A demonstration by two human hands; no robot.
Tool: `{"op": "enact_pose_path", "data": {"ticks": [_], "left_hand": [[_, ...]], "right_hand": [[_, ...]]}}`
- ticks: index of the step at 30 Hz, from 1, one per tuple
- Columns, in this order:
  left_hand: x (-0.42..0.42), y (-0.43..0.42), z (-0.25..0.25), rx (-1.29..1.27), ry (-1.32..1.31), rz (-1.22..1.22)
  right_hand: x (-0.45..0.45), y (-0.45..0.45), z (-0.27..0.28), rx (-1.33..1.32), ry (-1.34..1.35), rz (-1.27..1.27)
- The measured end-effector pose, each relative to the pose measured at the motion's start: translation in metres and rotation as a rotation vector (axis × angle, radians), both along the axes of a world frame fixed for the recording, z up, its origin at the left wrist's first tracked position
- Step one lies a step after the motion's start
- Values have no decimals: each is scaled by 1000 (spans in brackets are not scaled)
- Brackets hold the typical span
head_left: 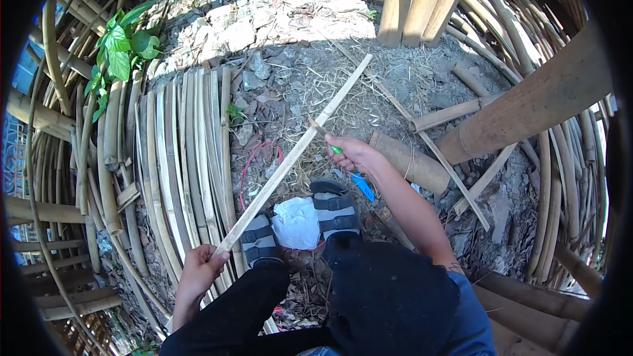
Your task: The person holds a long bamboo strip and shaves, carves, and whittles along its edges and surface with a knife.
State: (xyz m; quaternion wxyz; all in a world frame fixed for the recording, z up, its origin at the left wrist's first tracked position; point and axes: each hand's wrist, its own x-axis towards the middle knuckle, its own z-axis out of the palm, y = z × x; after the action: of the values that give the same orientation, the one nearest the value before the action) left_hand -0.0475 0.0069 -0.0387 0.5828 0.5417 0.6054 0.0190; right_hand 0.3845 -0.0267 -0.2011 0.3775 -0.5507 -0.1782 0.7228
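A long, pale bamboo strip (290, 160) runs diagonally above my feet, from lower left to upper right. Its lower end is pinched between the thumb and fingers of my left hand (200, 273). My right hand (353, 153) is closed around the green handle of a knife (318, 128), whose blade touches the strip a little above its middle. Part of the handle is hidden by my fingers.
Split bamboo strips (191, 158) lie side by side at the left. A thick bamboo pole (527, 102) slants in from the right, near a short bamboo piece (412, 161). A blue object (363, 187) and a white bag (296, 223) lie by my sandals (335, 209).
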Motion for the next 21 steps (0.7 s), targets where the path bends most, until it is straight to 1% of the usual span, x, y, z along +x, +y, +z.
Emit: {"op": "enact_pose_path", "data": {"ticks": [2,3,5,6,8,10,12,13,14,16,17,18,20,21], "left_hand": [[2,-1,0,-7,-5,-4],[3,1,3,-44,-16,17],[3,3,5,-77,-27,40],[2,3,4,-98,-18,50],[-2,1,3,-126,-2,61],[-1,3,3,-149,-20,58],[-5,4,2,-166,-24,60],[-6,5,0,-184,-28,70],[-7,4,-1,-188,-23,73],[-6,3,-4,-164,-65,64],[-5,2,-4,-164,-69,65],[-5,2,-1,-175,-44,74],[-5,5,1,-180,-24,88],[-6,4,1,-177,-28,87]], "right_hand": [[5,2,-2,-28,-27,-90],[1,0,0,-25,-27,-93],[-10,-3,5,-7,19,23],[-4,0,3,-3,20,25],[12,0,-5,1,-78,-94],[4,1,1,-18,-99,-102],[-11,-3,6,6,-35,33],[-8,-2,12,-24,-75,18],[-1,0,6,-28,-70,21],[15,6,4,-4,-175,-162],[7,7,0,-58,-194,-171],[-5,4,7,-58,-192,-176],[-20,3,16,-35,-142,34],[-14,7,9,-49,-139,-23]]}}
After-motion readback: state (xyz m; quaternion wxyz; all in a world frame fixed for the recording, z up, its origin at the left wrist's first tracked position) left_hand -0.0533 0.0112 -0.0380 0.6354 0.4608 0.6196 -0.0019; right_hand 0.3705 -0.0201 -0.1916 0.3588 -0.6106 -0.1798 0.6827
